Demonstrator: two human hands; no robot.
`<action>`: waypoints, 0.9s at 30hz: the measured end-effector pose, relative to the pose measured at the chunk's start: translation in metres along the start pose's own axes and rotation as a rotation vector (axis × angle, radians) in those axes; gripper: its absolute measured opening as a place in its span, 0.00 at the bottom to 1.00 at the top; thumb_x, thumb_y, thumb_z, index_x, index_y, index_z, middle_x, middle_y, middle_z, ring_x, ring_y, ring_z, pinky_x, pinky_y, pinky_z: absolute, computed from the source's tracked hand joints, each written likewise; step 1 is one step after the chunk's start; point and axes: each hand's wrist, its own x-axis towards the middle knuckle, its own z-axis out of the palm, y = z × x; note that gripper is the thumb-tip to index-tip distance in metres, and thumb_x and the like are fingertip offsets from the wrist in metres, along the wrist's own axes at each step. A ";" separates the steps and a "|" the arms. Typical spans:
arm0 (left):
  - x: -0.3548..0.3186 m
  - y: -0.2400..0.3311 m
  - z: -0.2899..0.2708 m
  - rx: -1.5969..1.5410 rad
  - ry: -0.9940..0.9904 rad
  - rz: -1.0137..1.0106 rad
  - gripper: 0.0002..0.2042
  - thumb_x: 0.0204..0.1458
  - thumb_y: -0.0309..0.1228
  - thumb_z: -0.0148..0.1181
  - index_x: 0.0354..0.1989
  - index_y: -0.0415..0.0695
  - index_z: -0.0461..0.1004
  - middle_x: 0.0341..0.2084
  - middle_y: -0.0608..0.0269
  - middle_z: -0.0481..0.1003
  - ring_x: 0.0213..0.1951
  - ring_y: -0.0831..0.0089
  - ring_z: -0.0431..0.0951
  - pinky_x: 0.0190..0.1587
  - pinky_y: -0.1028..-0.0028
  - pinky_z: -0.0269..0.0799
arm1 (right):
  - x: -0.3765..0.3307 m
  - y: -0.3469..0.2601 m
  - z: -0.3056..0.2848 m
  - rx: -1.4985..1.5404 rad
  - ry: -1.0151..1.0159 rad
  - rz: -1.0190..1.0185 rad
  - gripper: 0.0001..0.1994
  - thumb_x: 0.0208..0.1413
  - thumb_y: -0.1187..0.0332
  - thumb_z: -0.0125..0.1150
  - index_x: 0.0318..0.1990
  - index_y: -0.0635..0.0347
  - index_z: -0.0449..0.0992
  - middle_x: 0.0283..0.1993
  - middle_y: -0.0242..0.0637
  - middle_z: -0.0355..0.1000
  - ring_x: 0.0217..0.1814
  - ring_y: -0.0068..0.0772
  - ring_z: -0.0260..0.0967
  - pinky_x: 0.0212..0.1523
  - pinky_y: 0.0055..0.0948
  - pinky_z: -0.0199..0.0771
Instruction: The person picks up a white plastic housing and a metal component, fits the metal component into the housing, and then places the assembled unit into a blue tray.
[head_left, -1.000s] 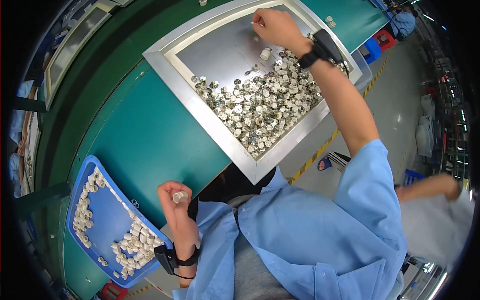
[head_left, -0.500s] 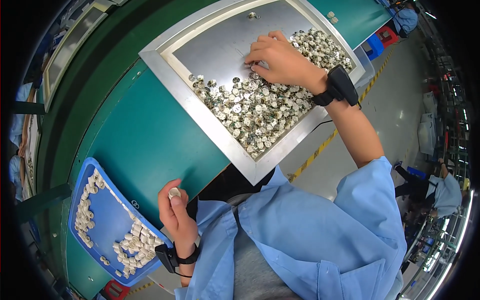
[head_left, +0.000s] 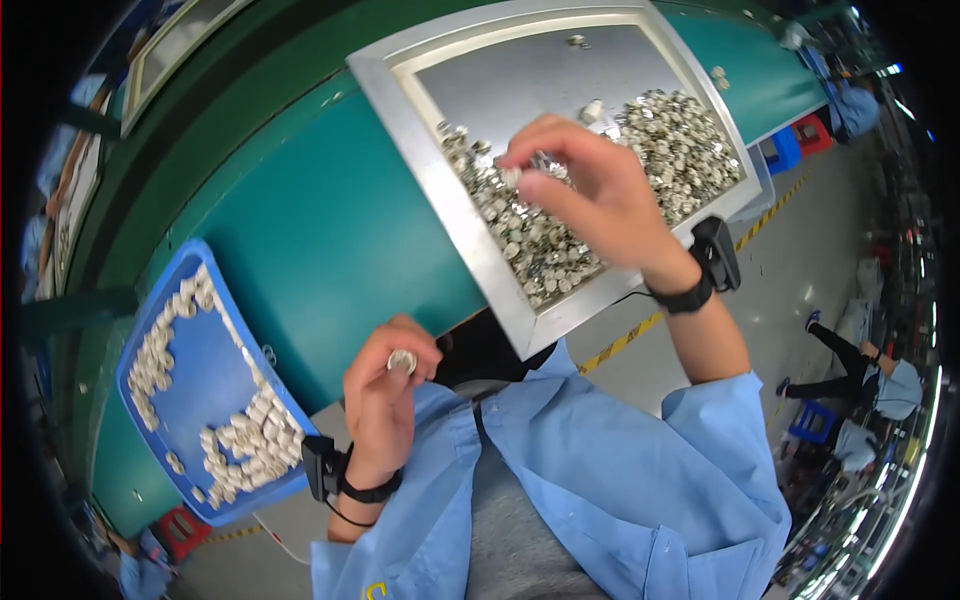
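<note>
Head view: the scene is taken nearest the body first, then outward across the bench
Left hand [head_left: 385,385]: raised just in front of the chest, off the green bench top [head_left: 300,230]; a single small round metal part [head_left: 402,361] is pinched at the fingertips, its flat face turned up toward the camera
Blue tray [head_left: 205,375]: set to the left of the left hand and near it, at the bench's near edge; pale round parts are laid in it in a curved band along its rim, with a bare blue middle
Nearer hand to the blue tray: the left one; the right is well apart from it, across the bench
Right hand [head_left: 590,190]: held over the steel tray [head_left: 440,190], fingers curled and closed on a few small parts [head_left: 540,165]; exactly how many cannot be told
Loose pile of metal parts [head_left: 620,170]: spread under and beyond the right hand, toward the tray's right side; the tray's far left corner is bare
Long axis: none is shown by the held part, which is a disc
</note>
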 end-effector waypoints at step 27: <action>0.004 0.019 -0.016 0.234 -0.025 0.184 0.04 0.58 0.22 0.54 0.35 0.33 0.72 0.24 0.62 0.71 0.25 0.78 0.65 0.28 0.76 0.59 | -0.009 -0.044 0.075 -0.156 -0.158 -0.396 0.10 0.44 0.76 0.73 0.36 0.60 0.82 0.36 0.38 0.80 0.31 0.33 0.75 0.37 0.31 0.69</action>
